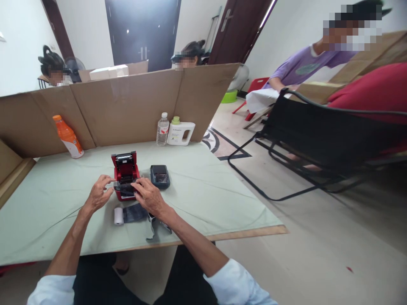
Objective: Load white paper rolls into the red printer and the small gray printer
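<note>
A small red printer [117,173] stands on the table with its lid raised. A dark roll [126,188], perhaps ribbon, lies across its open body. At the roll's left end are the thumb and forefinger of my left hand [100,195], closed on it. My right hand [149,195] grips the roll's other end from the right, partly hiding it. In front of the printer stands a white paper roll [118,216], beside a strip of dark film [135,213]. Torn dark-and-silver wrapping [151,228] lies under my right wrist. Right of the printer sits a dark handheld device [160,176].
An orange bottle [68,137], a clear bottle [163,130] and a white jug [179,133] stand along a cardboard screen [127,108]. Right of the table [222,203] is a black folding chair [321,144]. Several other people sit beyond.
</note>
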Available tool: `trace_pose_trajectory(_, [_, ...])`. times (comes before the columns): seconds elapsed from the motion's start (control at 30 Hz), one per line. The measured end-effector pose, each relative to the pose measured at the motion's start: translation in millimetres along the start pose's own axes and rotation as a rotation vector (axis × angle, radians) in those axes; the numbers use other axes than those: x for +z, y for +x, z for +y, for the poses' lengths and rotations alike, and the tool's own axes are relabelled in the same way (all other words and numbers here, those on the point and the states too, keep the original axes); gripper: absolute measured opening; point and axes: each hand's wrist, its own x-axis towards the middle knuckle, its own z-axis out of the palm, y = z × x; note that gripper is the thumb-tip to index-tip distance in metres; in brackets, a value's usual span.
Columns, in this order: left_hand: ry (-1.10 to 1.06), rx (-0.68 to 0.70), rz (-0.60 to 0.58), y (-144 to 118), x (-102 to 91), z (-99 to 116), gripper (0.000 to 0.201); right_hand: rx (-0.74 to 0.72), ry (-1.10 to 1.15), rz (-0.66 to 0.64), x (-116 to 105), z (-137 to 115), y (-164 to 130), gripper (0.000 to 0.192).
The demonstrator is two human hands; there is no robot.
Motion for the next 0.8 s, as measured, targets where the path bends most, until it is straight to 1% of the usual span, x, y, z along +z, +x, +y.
trace_pose_trajectory(0.13, [0.016,0.007,0.008,27.4,0.6,-19.1,0.04,-0.001,-0.029,-0.035,-1.5,-0.5,6.7,0.042])
trace_pose_trajectory(0.27, [0.033,0.029,-0.027,61.4,8.9,-42.9,0.041,-0.005,-0.043,-0.055,-0.1,1.1,12.1,0.034])
trace_pose_trajectory(0.37, [0.041,-0.017,-0.049,77.7,15.6,-54.8,0.045,0.01,-0.048,-0.037,3.2,4.9,16.1,0.029])
trace_pose_trajectory(0.47, [0.037,-0.043,-0.044,78.1,20.1,-58.9,0.043,0.066,0.023,0.01,4.8,12.0,25.6,0.027])
trace_pose_trajectory(0.53, [-0.001,-0.04,-0.025,71.4,21.4,-58.4,0.043,0.129,0.115,0.054,3.6,18.3,36.3,0.024])
trace_pose_trajectory(0.63, [-0.068,-0.06,-0.009,60.4,21.3,-54.7,0.047,0.218,0.251,0.101,-0.6,27.8,56.4,0.024])
trace_pose_trajectory(0.7, [-0.098,-0.085,-0.009,57.0,20.4,-51.3,0.048,0.248,0.317,0.106,-3.5,31.5,70.0,0.024])
trace_pose_trajectory(0.8, [-0.14,-0.093,-0.011,59.1,19.4,-44.9,0.046,0.25,0.387,0.092,-6.5,31.3,87.8,0.023])
